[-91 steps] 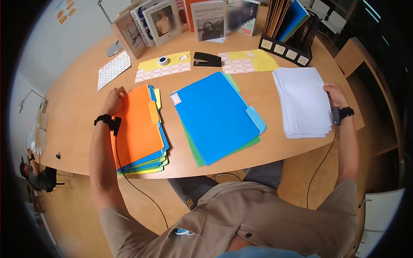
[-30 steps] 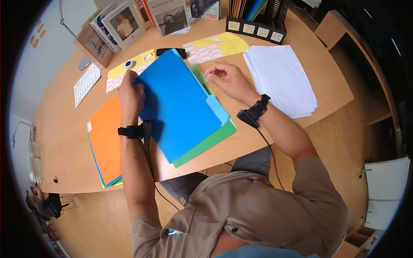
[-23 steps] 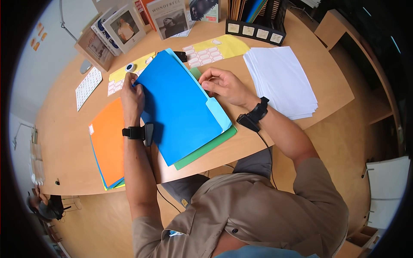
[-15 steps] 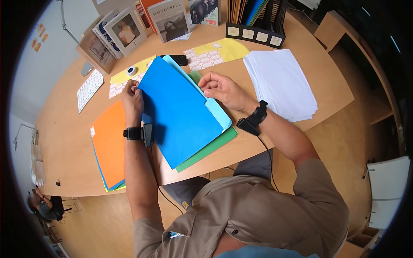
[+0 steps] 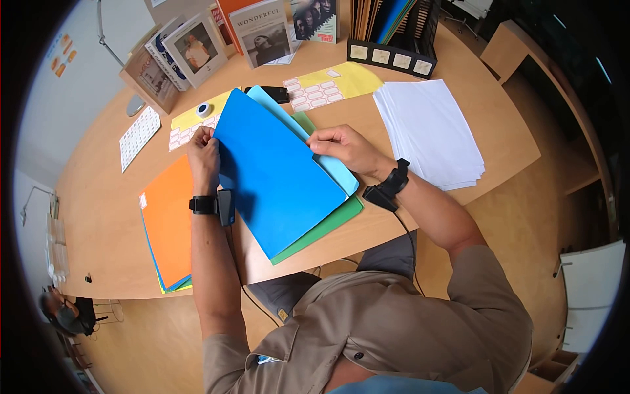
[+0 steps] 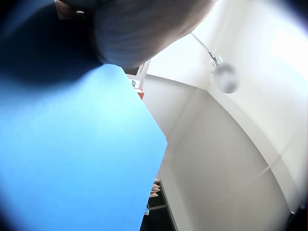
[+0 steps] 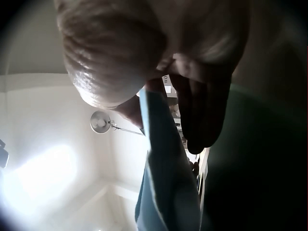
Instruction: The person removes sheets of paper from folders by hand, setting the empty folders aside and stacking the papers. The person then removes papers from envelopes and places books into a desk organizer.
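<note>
A: Item one, what is hiding or cut off?

B: The blue folder is standing tilted up off the worktop, its raised front cover concealing most of what is lying inside. Only a strip of the light blue back leaf is showing past its right edge. The green folder underneath is peeking out along the near right edge of the blue folder and again at its far corner. The black stapler just beyond the blue folder's top corner is being half covered by it. In the left wrist view the blue folder is filling the frame and the hand is a blur; the right wrist view is dark, with fingers hard to separate.

A: Item two, the hands?

B: The left hand is pinching the blue folder's left edge near its top, fingers curled on the cover. The right hand is gripping the blue folder's right edge at the tab, thumb on top, fingers tucked under.

A: Item three, surroundings?

B: Left of the blue folder, the orange folder stack is lying flat. Right of it, well apart, the white paper stack is resting. Beyond it, yellow label sheets and propped books are standing.
</note>
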Tool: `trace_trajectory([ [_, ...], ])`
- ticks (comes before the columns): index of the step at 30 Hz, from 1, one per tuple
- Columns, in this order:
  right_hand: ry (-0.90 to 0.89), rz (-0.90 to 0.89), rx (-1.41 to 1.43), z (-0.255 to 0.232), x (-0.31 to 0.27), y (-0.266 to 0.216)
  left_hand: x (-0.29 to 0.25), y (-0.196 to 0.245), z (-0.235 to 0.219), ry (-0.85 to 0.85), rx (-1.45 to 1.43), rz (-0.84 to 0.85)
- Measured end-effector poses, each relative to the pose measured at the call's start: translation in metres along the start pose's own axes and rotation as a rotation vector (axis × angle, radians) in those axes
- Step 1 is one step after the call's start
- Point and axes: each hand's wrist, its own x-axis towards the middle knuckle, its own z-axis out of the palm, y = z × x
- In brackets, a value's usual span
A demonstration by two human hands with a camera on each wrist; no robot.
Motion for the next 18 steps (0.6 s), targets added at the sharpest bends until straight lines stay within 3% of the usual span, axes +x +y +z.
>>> trace_trajectory([
  [3,-0.034,0.084,0.062,-0.0015,-0.0011,-0.0041,0.0017,-0.0046,-0.0036,-0.009,-0.05,-0.018],
  [6,-0.044,-0.022,-0.032,-0.0022,-0.0003,-0.0006,0.0024,-0.0056,-0.0059,-0.014,-0.046,-0.03],
  [8,-0.039,0.071,-0.019,-0.0017,-0.003,-0.0034,0.002,-0.0054,-0.0058,-0.008,-0.048,-0.024],
  [18,-0.105,0.147,-0.036,-0.0027,-0.0042,-0.006,0.0032,-0.0064,-0.0088,-0.008,-0.089,-0.063],
])
